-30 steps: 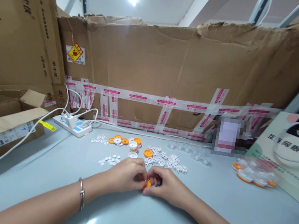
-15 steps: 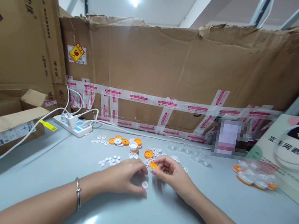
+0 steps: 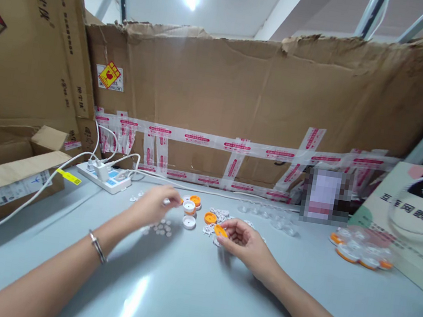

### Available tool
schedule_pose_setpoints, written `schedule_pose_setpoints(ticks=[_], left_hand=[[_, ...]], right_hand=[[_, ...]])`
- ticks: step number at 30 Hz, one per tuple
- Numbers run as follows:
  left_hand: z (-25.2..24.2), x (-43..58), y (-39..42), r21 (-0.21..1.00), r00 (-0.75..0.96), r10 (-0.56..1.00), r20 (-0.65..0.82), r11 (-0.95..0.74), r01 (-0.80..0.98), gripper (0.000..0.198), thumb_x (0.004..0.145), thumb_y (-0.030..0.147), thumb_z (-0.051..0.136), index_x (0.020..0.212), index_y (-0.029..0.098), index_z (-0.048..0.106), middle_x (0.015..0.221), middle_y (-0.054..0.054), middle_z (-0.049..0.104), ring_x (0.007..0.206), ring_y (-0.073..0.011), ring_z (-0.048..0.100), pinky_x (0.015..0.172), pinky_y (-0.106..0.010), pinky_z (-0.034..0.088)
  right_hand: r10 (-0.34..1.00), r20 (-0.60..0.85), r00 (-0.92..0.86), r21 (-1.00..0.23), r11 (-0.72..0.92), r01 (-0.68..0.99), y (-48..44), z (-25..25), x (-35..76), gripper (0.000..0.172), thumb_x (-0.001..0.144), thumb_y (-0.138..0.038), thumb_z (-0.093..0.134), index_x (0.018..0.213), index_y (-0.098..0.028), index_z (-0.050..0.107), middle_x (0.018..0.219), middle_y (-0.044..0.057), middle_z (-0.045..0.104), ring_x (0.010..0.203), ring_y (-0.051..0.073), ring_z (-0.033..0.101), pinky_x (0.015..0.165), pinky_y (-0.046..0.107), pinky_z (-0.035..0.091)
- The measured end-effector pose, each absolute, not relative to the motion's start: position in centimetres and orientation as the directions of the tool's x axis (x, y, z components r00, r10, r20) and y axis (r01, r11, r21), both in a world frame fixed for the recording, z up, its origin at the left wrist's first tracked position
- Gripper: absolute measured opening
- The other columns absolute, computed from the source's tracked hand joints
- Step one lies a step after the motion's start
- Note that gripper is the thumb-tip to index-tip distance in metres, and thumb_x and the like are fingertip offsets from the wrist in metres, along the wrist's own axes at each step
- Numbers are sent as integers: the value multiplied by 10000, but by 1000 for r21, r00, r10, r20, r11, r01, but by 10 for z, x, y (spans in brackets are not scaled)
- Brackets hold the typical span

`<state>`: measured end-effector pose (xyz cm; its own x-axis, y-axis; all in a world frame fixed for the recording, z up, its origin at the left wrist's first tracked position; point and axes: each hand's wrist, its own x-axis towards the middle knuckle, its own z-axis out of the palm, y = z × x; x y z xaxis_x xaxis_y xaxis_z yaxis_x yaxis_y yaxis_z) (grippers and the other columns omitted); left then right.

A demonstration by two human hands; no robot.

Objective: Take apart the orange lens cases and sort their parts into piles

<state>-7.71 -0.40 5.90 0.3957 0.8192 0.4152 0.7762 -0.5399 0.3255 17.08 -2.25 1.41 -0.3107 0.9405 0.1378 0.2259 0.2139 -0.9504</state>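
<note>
In my right hand an orange round plastic piece is pinched between thumb and fingers, just above the table. Right behind it lie small white spoked parts and another orange ring. My left hand is over the group of orange and white round pieces at the left, hiding most of them. Its fingers are curled and blurred, so I cannot tell whether they hold anything. Beside it stand white cups and an orange cup. Below it lie several small white discs.
Clear plastic domes lie at the back. Assembled orange-and-white pieces with clear tops are at the right, beside a printed box. A power strip with white cables and an open carton are at the left. Cardboard walls the back.
My left hand has moved left and away from me, from beside my right hand to the round pieces. The small white cap near its fingers is no longer visible there. My right hand stays nearly still.
</note>
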Motion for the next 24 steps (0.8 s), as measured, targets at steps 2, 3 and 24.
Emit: schedule_pose_setpoints(ticks=[2, 3, 24], left_hand=[[67, -113, 14, 192, 184, 892, 413, -282, 940, 158, 775, 123, 465, 761, 173, 615, 841, -28, 644, 786, -148, 578, 713, -225, 421], [69, -130, 21, 174, 112, 906, 409, -198, 965, 163, 761, 117, 464, 759, 161, 621, 837, -50, 647, 788, -171, 581, 709, -244, 419], [49, -31, -39, 8, 804, 407, 434, -894, 448, 213, 871, 156, 396, 970, 191, 580, 921, -60, 627, 845, -152, 560, 775, -285, 439]], right_hand=[[939, 137, -315, -947, 218, 237, -24, 15, 170, 310, 637, -368, 645, 860, -172, 556, 653, -43, 457, 578, 100, 431, 574, 246, 363], [937, 138, -320, -945, 221, 241, -25, 16, 169, 305, 636, -362, 643, 861, -172, 562, 654, -43, 457, 580, 101, 435, 576, 247, 366], [887, 198, -417, -945, 285, 158, -36, 17, 161, 314, 625, -364, 674, 867, -184, 588, 632, -34, 516, 570, 104, 487, 580, 248, 423]])
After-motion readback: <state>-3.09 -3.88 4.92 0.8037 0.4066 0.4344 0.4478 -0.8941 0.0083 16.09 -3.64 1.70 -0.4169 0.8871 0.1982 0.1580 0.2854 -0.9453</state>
